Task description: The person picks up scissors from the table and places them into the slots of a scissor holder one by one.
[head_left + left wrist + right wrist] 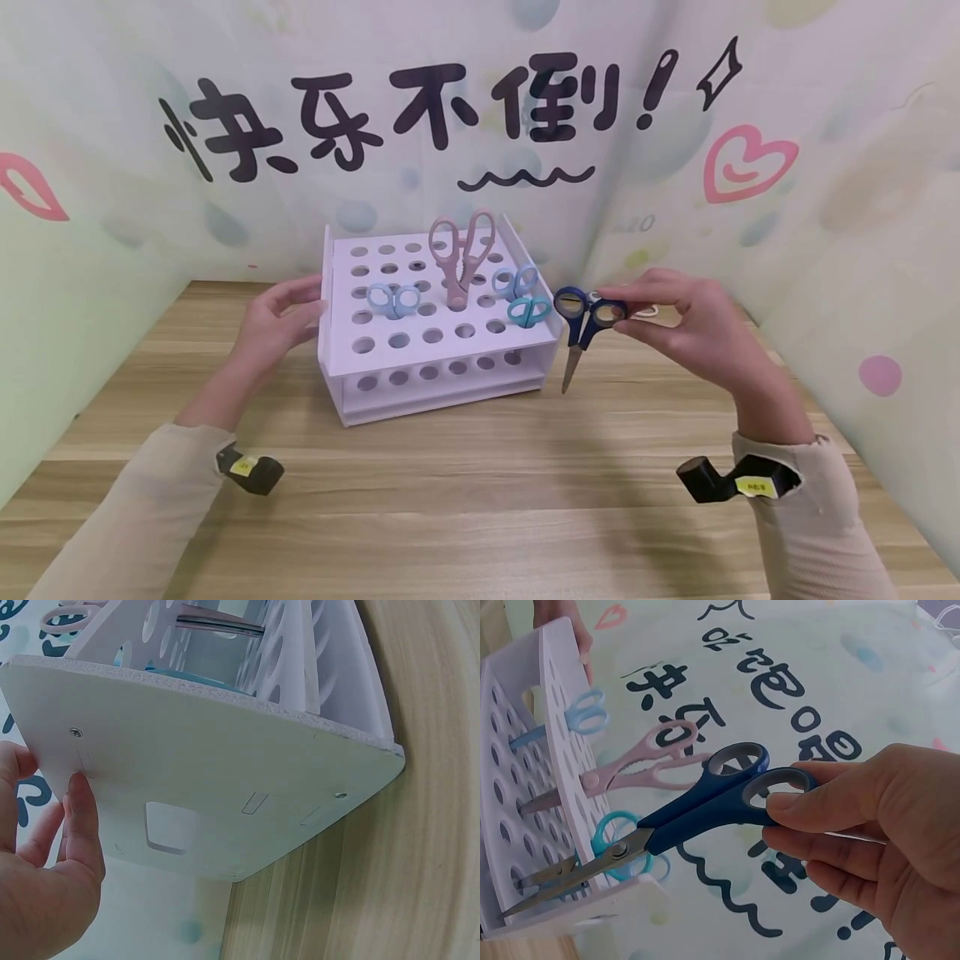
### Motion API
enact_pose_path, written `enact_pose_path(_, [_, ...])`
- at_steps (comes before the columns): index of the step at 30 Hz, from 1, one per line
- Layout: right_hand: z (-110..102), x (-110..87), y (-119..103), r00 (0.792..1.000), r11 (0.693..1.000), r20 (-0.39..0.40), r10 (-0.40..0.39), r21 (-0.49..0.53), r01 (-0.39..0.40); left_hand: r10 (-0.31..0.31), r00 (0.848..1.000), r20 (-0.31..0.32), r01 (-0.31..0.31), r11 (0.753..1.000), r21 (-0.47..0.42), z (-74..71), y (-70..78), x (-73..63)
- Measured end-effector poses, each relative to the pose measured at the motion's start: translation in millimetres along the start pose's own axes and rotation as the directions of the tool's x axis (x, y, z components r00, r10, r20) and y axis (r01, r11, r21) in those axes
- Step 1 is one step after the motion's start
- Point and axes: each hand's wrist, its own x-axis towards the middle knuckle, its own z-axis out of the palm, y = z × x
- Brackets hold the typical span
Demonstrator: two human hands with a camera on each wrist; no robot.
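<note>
A white rack (450, 357) with rows of round holes stands on the table. Pink scissors (457, 279) rise from it, handles up, near its middle. Light blue scissors (393, 300) sit toward its left side; another light blue pair (514, 282) and a teal pair (529, 312) sit toward the right. My left hand (279, 325) touches the rack's left side panel (202, 765) with its fingertips. By one handle loop, my right hand (686, 321) pinches dark blue scissors (588, 317), blades pointing down, just off the rack's right side.
The wood-grain table (450, 500) extends in front of the rack. A printed cloth backdrop (420, 192) hangs behind and along both sides. A small white loop (647, 312) shows partly behind the right hand.
</note>
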Motion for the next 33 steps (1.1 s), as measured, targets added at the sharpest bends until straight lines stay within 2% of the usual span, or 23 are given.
enact_pose_path(10, [8, 8.5, -18, 0.988, 0.987, 0.008, -0.154, 0.055, 0.154, -0.001, 1.000, -0.002, 0.001, 1.000, -0.007, -0.2, -0.8, 1.2])
enact_pose_path(18, [21, 23.5, -36, 0.952, 0.948, 0.030, -0.303, 0.113, 0.298, -0.007, 1.000, -0.005, 0.008, 1.000, 0.018, -0.5, -0.8, 0.9])
enact_pose_path(20, [25, 27.1, -41, 0.947, 0.940, 0.034, -0.320, 0.137, 0.312, -0.006, 1.000, -0.004, 0.006, 1.000, 0.025, -0.7, -1.2, 1.1])
enact_pose_path(25, [35, 35.2, -49, 0.948, 0.937, 0.076, -0.309, 0.194, 0.290, -0.004, 1.000, -0.003, 0.004, 1.000, 0.031, -0.8, -1.4, 1.0])
enact_pose_path(33, [47, 45.6, -56, 0.940, 0.930, 0.107, -0.323, 0.217, 0.295, 0.016, 1.000, 0.003, -0.016, 0.999, -0.028, 0.7, -1.1, -0.1])
